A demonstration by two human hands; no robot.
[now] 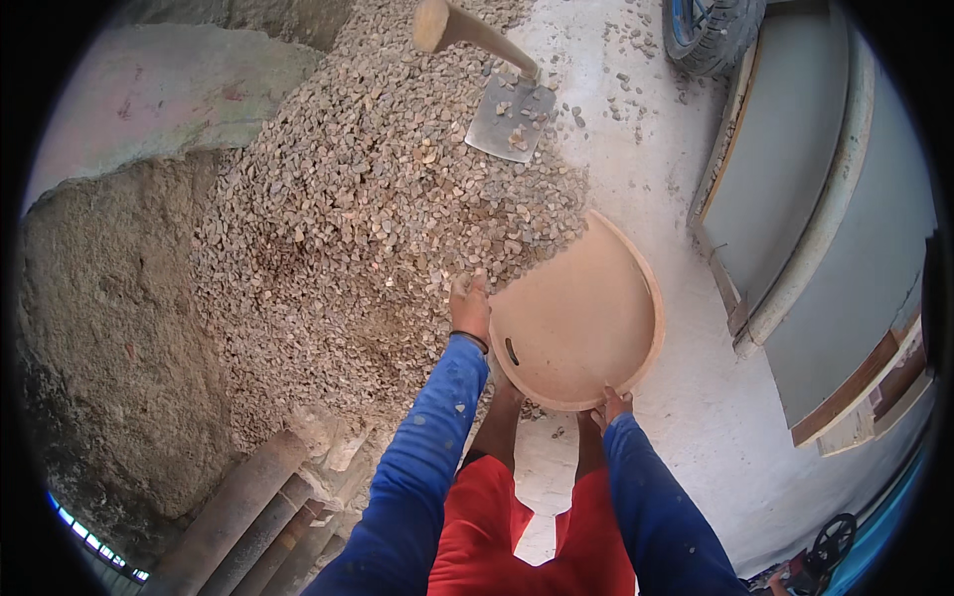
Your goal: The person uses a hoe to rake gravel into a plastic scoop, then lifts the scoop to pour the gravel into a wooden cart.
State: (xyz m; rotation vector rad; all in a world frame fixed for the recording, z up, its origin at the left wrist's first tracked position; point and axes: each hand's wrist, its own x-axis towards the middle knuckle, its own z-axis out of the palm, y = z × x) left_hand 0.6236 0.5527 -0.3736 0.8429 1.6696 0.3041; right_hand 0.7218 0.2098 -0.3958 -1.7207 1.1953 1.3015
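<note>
Gravel heap by pan, pale floor

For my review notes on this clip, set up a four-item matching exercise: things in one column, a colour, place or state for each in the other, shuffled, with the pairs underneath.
Column one
1. Pan
2. Hoe
3. Tyre
4. Right hand

Column two
A. Dark, at the picture's top edge, above the grey boards
B. Gripping a rim on the side nearest the person
C. Tan, round and shallow
D. Wooden-handled, with loose stones lying on its blade

Pairs: 1-C, 2-D, 3-A, 4-B
</note>
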